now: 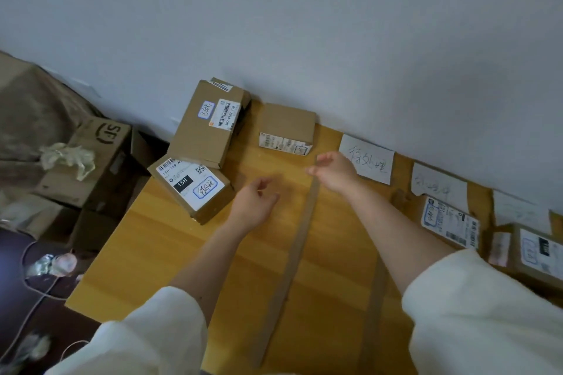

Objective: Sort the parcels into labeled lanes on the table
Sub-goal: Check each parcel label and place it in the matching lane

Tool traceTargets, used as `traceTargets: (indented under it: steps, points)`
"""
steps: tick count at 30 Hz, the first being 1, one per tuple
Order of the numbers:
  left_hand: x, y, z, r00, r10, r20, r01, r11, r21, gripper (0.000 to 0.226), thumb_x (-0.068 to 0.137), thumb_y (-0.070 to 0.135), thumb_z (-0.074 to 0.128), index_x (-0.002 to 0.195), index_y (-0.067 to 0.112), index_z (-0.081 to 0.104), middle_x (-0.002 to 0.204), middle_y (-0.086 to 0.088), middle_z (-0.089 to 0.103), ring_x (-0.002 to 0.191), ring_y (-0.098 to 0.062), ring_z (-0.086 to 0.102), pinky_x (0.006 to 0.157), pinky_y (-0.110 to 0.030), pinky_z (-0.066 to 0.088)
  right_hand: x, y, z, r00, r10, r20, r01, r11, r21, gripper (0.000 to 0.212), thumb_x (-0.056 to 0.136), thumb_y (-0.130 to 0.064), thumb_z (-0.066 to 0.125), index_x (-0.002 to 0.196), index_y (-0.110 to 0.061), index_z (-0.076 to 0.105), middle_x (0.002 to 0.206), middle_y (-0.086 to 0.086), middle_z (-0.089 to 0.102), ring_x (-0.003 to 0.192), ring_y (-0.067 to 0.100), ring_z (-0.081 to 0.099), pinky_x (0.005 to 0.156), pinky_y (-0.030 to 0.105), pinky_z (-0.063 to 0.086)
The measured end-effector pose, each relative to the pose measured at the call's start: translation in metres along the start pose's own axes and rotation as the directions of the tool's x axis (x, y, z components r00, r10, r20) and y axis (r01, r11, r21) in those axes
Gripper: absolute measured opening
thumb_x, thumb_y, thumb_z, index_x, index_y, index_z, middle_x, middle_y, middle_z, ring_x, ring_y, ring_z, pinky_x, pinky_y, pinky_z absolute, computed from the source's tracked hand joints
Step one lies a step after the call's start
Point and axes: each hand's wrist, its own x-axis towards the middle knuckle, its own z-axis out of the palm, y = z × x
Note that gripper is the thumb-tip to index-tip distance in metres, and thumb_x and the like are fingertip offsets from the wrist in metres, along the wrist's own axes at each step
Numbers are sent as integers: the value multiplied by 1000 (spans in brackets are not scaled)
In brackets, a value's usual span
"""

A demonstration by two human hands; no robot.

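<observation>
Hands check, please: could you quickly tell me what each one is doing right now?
Left hand: open, fingers loosely curled, holding nothing.
Right hand: open, holding nothing, above the cardboard divider strip.

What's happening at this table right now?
A person is sorting parcels into taped lanes on a wooden table. Both the left hand and right hand hover empty above it. Three cardboard parcels sit unsorted at the far left; paper lane labels line the wall.
</observation>
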Motion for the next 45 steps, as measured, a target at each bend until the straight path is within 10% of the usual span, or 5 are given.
traceTargets:
  steps: [9,19,30,37,45]
  points:
    - [39,-22,10,991,88,103,-110,967,230,55,88,23,61,140,28,44,133,1,57,124,-21,48,99,-32,43,74,-52,11,946,-315,-75,234,824,-516,88,73,-28,82,145,-18,33,144,8,38,133,27,38,105,39,38]
    - [50,-44,20,986,119,120,-155,922,354,55,90,25,57,142,26,41,151,3,38,141,-22,25,116,-39,26,103,-60,15,959,-283,20,226,720,-656,112,63,-43,86,151,-15,23,149,11,31,139,30,26,110,42,32]
    - [42,-45,19,981,121,152,-163,938,307,54,88,25,60,140,24,45,148,5,41,139,-18,29,114,-29,24,63,-38,6,996,-31,82,15,983,184,81,66,-47,83,132,-14,50,123,-2,65,107,14,62,89,29,48]
    - [21,-33,22,987,65,144,-101,961,256,52,90,27,55,140,32,44,139,0,53,127,-21,49,101,-33,44,31,-29,-5,979,-100,180,50,963,263,91,54,-62,78,130,-17,57,109,-7,74,105,12,67,101,40,49]
    - [-11,-21,25,998,63,13,-64,988,144,40,93,16,50,133,20,51,129,-3,62,119,-24,57,91,-31,46,-25,-1,-14,966,-120,228,31,934,357,51,78,-52,71,121,-25,65,104,-12,75,104,8,66,98,35,47]
